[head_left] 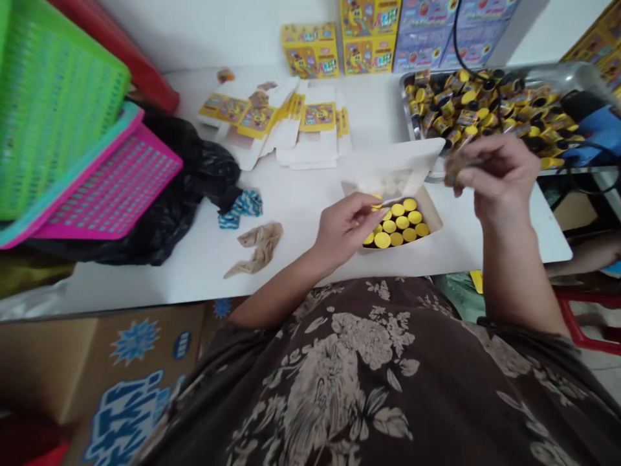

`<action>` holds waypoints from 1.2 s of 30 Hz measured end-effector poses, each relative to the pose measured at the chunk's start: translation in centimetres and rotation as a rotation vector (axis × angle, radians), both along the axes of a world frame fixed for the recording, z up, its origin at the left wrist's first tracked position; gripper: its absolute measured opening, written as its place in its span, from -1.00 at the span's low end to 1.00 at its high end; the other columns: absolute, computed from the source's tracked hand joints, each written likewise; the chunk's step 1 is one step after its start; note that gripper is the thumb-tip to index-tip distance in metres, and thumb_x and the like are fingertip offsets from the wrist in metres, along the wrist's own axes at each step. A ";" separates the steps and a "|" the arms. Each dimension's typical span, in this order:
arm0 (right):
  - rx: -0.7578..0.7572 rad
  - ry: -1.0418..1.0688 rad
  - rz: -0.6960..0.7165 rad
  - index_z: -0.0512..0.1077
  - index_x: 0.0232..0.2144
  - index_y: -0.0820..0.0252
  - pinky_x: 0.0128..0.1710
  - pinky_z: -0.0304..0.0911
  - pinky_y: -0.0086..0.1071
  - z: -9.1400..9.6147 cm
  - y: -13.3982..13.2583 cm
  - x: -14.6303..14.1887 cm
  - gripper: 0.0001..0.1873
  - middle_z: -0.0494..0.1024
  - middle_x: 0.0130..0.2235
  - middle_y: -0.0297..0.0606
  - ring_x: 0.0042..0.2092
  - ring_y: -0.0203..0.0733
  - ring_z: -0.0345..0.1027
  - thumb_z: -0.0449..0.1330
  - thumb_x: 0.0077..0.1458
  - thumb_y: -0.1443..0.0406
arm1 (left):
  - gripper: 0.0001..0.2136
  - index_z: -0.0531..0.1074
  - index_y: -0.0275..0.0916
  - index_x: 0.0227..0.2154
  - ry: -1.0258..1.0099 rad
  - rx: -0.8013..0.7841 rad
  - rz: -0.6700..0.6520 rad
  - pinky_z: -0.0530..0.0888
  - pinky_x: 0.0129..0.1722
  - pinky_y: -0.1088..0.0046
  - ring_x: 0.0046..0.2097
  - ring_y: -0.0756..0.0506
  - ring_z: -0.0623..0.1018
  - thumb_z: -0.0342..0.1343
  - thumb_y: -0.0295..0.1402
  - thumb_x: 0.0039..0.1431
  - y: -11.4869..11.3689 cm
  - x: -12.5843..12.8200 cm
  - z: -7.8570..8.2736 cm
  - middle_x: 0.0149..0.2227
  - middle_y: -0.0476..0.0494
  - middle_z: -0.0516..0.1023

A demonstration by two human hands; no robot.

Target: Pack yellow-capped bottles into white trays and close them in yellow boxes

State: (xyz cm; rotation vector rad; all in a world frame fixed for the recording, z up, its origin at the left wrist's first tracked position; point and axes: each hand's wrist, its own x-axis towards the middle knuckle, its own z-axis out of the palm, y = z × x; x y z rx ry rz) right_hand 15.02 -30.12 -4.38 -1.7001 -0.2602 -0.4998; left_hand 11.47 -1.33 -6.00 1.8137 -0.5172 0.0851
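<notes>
An open white carton with its lid raised stands near the front edge of the table, holding rows of small yellow-capped tubs. Over the carton's left side, my left hand has its thumb and forefinger closed at one of the caps; its other fingers are curled. To the right of the carton, my right hand is raised, pinching a small brownish tub that motion blurs. Just behind that hand, a metal tray is heaped with loose tubs, caps yellow and bases dark.
Flattened printed cartons lie at the back, before stacked yellow boxes and purple boxes. Green and pink baskets and a black bag crowd the left. A blue-gloved hand rests at the tray's right. A cable hangs over the tray.
</notes>
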 end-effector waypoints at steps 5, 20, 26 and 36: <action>-0.417 0.062 0.183 0.62 -0.22 -0.03 0.07 0.46 0.00 1.9 6.1 -5.5 -0.39 0.68 -0.14 -0.17 -0.05 0.09 0.56 0.56 -0.07 -0.28 | -0.66 0.50 -0.14 -0.06 0.445 -0.129 -0.249 0.51 -0.49 0.44 -0.46 0.00 0.57 0.22 0.05 0.47 -2.5 1.3 1.4 -0.33 -0.02 0.60; -0.055 0.145 0.109 0.41 0.01 -0.05 0.01 0.60 -0.09 -2.0 6.6 -4.9 -0.46 0.61 0.19 -0.13 0.19 0.10 0.60 0.42 0.13 -0.12 | -0.63 0.46 -0.19 -0.01 0.692 -0.359 -0.253 0.59 -0.42 0.43 -0.35 -0.06 0.71 0.39 -0.31 0.16 -3.1 1.5 1.7 -0.26 -0.02 0.65; -0.071 0.140 0.000 0.41 0.09 -0.11 -0.08 0.61 -0.13 -2.1 7.2 -6.0 -0.56 0.65 0.11 -0.13 0.15 0.06 0.63 0.21 0.36 -0.16 | -0.71 0.58 -0.25 -0.01 0.847 -0.379 -0.367 0.62 -0.37 0.38 -0.35 -0.09 0.70 0.30 -0.29 0.23 -3.2 1.4 1.8 -0.24 -0.18 0.74; -0.220 0.439 0.137 0.62 0.03 0.07 -0.14 0.53 -0.09 -2.6 5.2 -3.1 -0.48 0.70 -0.10 -0.21 -0.17 0.00 0.57 0.47 0.09 -0.02 | -0.69 0.59 -0.15 0.06 0.374 -0.205 -0.293 0.65 -0.25 0.37 -0.20 -0.05 0.67 0.34 -0.21 0.31 -2.2 2.3 0.8 -0.04 -0.11 0.70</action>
